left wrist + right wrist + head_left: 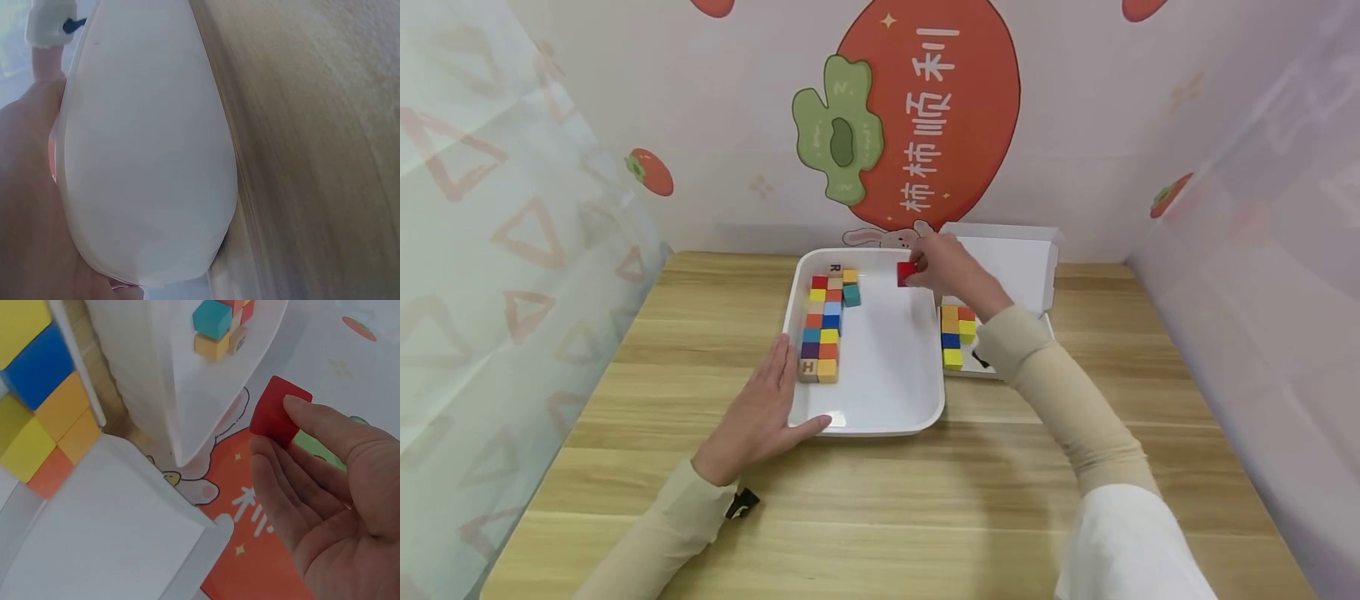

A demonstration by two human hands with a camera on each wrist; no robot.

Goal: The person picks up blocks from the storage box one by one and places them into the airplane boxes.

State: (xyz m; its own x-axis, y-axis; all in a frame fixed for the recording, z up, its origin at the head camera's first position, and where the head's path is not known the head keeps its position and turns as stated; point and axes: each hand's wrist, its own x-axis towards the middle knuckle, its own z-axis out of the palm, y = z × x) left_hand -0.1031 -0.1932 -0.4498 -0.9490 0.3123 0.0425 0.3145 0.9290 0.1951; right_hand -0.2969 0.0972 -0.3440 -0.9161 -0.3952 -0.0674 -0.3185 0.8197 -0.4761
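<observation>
A red wooden block [279, 411] is pinched between the thumb and fingertips of my right hand [946, 265], held above the far right part of the white tray [887, 428]. My left hand [756, 410] rests at the tray's near left corner, its fingers straight along the left rim and its thumb lying over the near rim. Inside the tray, coloured blocks [828, 336] stand in two columns along the left wall, some bearing letters. A teal block [851, 296] sits slightly askew beside the far end of the columns, just below a yellow-orange block [850, 276].
Right of the tray lies an open white box [1000, 265] with its lid raised at the back. It holds several blocks, including a blue block [951, 341] and a yellow block [952, 359]. A printed backdrop [737, 125] rises behind the wooden table [880, 517].
</observation>
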